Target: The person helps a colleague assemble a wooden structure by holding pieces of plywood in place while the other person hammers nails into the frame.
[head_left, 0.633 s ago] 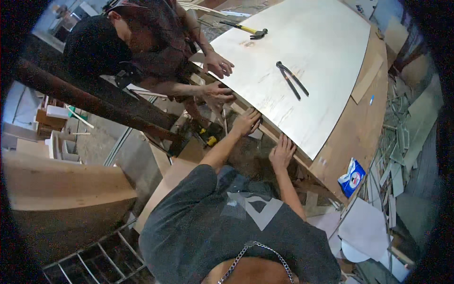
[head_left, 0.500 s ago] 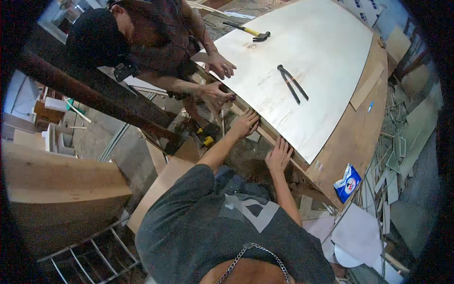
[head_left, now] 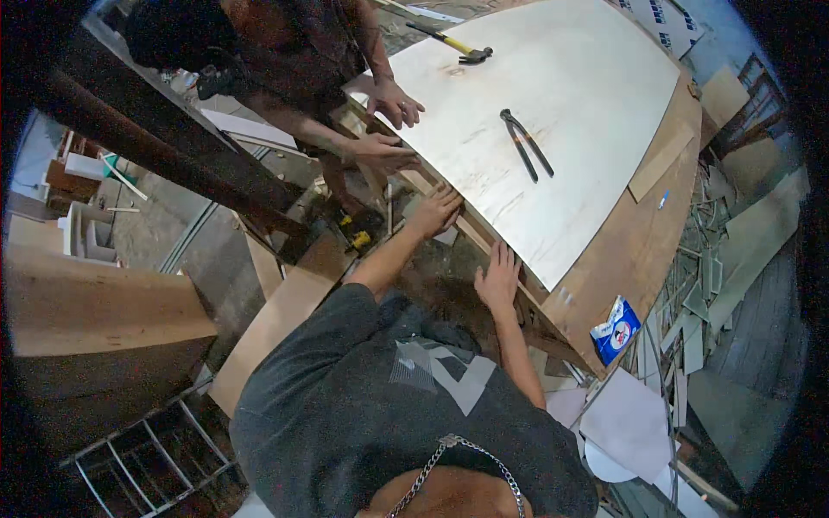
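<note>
Here's the wooden table [head_left: 635,250], biggest thing in play, carrying the white sheet [head_left: 579,112] and showing bare wood along the sheet's right side. The sheet lies flat on it, curved on that side, straighter on the side where everyone's hands gather. At the far end of that straighter edge leans the co-worker [head_left: 294,78], one hand on the sheet's edge, the other just below it; standing there probably lets two people mind one long edge. A thin board [head_left: 661,162] sits just beside the sheet's curved side. Up on the sheet's far part rests the hammer [head_left: 451,43], and nearer its middle the pincers [head_left: 523,142], legs apart; both seem parked within reach, well apart from all fingers. Now the hands: the left hand [head_left: 436,211] lays its fingers over the sheet's straight edge, though whether it pinches I can't tell. The right hand [head_left: 498,274], fingers straight and unclenched, touches that edge closer to the near corner; spaced this way, they likely steady it evenly. Past that corner, the blue packet [head_left: 615,331] sits on bare wood, clear of the hands. Smallest, a blue object [head_left: 663,200], too tiny to name, lies right of the sheet.
</note>
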Demonstrator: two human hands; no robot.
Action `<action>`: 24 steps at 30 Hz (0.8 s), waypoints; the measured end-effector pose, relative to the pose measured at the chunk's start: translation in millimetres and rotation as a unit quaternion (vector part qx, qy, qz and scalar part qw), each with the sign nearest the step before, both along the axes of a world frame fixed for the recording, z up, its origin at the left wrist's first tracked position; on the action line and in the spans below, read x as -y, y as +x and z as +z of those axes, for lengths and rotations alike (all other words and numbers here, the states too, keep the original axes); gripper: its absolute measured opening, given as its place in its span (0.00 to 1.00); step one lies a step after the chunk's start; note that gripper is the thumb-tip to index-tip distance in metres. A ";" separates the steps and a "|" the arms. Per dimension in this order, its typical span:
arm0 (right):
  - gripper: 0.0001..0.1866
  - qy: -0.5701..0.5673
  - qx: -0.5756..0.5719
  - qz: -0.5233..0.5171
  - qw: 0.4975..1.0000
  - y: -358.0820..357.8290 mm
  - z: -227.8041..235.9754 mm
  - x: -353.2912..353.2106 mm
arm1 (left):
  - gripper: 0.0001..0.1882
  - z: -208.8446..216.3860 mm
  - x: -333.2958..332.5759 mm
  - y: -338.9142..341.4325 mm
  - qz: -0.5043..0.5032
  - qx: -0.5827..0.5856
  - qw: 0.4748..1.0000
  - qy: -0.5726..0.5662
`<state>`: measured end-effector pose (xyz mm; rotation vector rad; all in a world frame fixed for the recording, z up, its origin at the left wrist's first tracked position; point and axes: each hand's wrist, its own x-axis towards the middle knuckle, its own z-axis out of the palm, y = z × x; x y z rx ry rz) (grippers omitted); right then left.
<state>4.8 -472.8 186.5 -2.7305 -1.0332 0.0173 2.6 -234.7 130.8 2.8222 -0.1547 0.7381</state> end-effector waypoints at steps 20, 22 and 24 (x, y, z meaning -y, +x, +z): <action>0.08 0.273 0.137 -0.102 0.947 33.4 11.4 66.4 | 0.15 -0.6 -13.5 9.4 -0.051 0.042 0.996 -0.061; 0.06 0.252 0.141 -0.046 0.956 41.7 19.2 39.8 | 0.16 -5.4 -16.8 12.4 -0.011 0.025 0.999 0.025; 0.06 0.234 0.040 -0.070 0.969 41.0 14.1 25.0 | 0.16 0.7 -14.3 12.7 -0.020 0.018 1.000 0.008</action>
